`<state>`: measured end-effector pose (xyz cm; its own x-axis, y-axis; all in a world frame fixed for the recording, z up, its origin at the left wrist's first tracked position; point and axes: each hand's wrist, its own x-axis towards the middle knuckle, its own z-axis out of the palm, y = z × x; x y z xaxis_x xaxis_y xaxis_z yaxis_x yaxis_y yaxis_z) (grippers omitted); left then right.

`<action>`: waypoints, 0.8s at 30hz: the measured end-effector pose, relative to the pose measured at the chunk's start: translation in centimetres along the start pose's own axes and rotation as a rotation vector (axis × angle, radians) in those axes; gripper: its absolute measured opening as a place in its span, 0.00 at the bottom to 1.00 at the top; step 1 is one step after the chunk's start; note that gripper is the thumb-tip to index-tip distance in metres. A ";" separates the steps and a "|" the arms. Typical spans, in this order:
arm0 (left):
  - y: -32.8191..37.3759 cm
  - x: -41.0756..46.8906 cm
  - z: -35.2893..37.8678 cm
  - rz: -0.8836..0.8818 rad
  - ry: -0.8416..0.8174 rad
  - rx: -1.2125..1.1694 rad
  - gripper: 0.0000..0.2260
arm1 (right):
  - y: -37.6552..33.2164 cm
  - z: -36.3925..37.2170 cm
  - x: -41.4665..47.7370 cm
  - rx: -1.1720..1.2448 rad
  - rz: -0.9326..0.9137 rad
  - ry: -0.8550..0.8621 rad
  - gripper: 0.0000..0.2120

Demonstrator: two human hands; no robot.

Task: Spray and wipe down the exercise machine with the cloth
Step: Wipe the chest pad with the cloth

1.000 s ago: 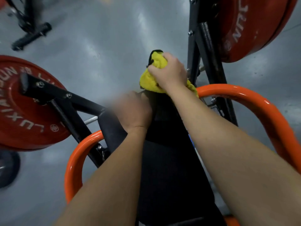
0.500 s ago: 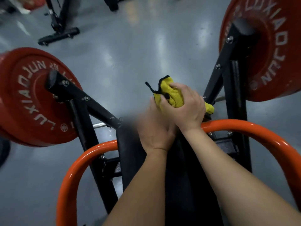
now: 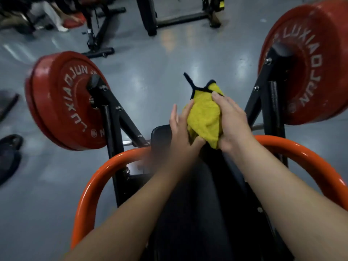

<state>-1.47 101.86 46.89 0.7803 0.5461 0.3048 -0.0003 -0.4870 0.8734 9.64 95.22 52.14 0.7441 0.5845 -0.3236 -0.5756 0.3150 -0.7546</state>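
A yellow cloth (image 3: 204, 117) with black trim is bunched between both my hands above the far end of the machine's black pad (image 3: 162, 134). My right hand (image 3: 232, 121) grips the cloth from the right, fingers curled over its top. My left hand (image 3: 180, 129) holds the cloth's left side, thumb tucked under it, one finger sticking out. The pad runs toward me under my forearms. An orange tube frame (image 3: 90, 191) curves around the pad on both sides. No spray bottle is in sight.
Red weight plates hang on black arms at left (image 3: 62, 102) and right (image 3: 305, 61). Black uprights (image 3: 113, 129) stand beside the pad. Other machine bases (image 3: 99, 49) sit on the grey floor at the back. A dark shoe (image 3: 9, 147) lies at the left edge.
The cloth came off the pad's end and rose between both hands. My left hand moved from the pad onto the cloth. The view tilted up, showing more floor.
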 end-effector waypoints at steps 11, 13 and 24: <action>-4.3 -1.8 -1.1 -0.222 0.024 0.748 0.27 | 6.5 -6.6 1.0 -1.539 -0.112 0.475 0.30; -4.4 -2.0 1.2 -0.080 0.093 0.844 0.23 | 7.8 -6.6 1.2 -1.474 -0.002 0.578 0.32; -6.8 0.2 -3.7 0.226 -0.277 0.554 0.43 | 9.0 -5.2 2.5 -1.399 -0.128 0.869 0.30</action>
<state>-3.63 107.84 42.40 0.9308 0.2300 0.2840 0.0815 -0.8882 0.4523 8.06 95.63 41.58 0.9921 -0.1090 -0.0619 -0.1251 -0.8321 -0.5404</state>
